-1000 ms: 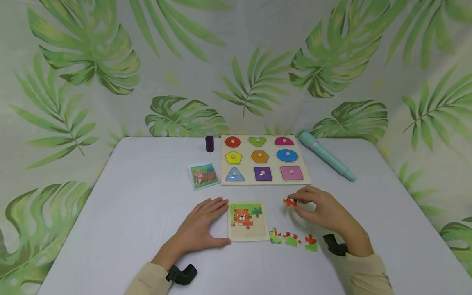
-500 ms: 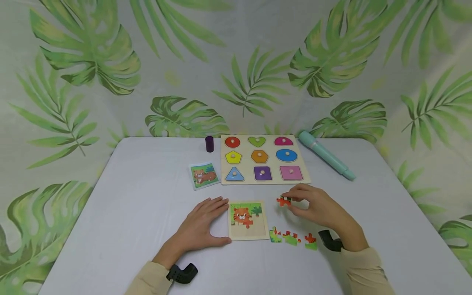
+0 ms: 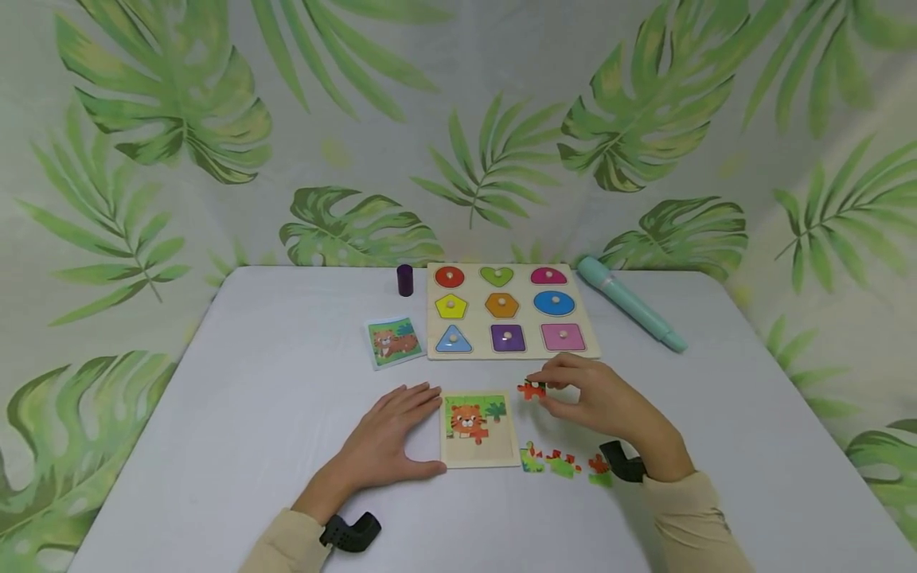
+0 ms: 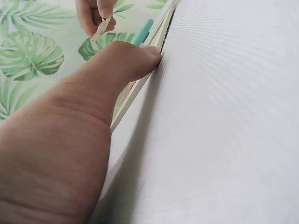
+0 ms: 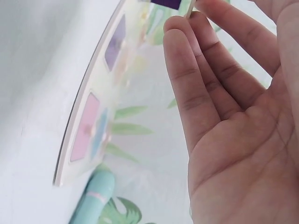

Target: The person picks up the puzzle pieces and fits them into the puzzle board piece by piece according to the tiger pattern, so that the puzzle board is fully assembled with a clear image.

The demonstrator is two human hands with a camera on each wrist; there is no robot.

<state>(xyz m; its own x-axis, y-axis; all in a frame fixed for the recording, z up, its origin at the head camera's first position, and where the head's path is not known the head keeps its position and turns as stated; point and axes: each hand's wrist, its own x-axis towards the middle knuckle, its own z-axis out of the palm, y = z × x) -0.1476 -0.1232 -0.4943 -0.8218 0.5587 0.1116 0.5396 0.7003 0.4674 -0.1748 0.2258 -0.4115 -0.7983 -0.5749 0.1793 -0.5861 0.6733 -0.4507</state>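
Observation:
In the head view, a small wooden jigsaw tray [image 3: 494,456] lies flat with a partly assembled tiger picture: the head, a green strip and a bush are in it. My left hand [image 3: 390,438] rests along the tray's left side, fingers spread and straight. Its thumb [image 4: 140,58] touches the tray's edge in the left wrist view. Just beyond the tray's upper right, my right hand [image 3: 605,398] pinches an orange jigsaw piece [image 3: 531,391] between thumb and fingers, raised above the table. Several loose jigsaw pieces [image 3: 562,463] lie right of the tray's lower corner.
Behind the tray lies a wooden shape board [image 3: 476,350] with knobbed coloured shapes. A tiger picture card [image 3: 395,342] and a dark purple cylinder [image 3: 405,280] sit to its left. A mint-green stick-like object [image 3: 630,304] slants at its right.
My right hand has moved left with the orange jigsaw piece, closer to the tray's upper right corner. My left hand has stayed at the tray's left side.

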